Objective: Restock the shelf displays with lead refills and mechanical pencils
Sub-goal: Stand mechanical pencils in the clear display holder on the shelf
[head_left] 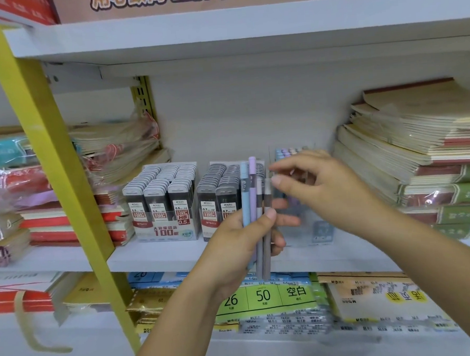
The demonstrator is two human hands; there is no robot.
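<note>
The left hand [239, 242] grips a small bunch of mechanical pencils [246, 204], with the fingers curled round them. The pencils stand upright, in blue, purple and grey, in front of the front edge of the middle shelf [164, 257]. The right hand [321, 190] is just beside the tops of the pencils, with its fingers bent toward them. It is blurred, so I cannot tell if thumb and finger pinch a pencil or hold nothing.

Behind the right hand a clear pencil box [323, 233] stands on the shelf, near the middle of its width. Pastel pencil tops [285, 152] show at the back of the box. The hand and forearm cover most of the box.

To the left of it, two display boxes of lead refills stand side by side near the front edge: the 0.7 refill box [215, 195], partly hidden by the held pencils, and the 0.5 refill box [161, 201].

Stacks of notebooks [419, 152] fill the right end of the shelf, close to the clear box. Wrapped notebooks [116, 149] are piled at the left end. A yellow slanted bar [48, 161] crosses in front of the left side. On the lower shelf lie paper packs with a green label [263, 295].
</note>
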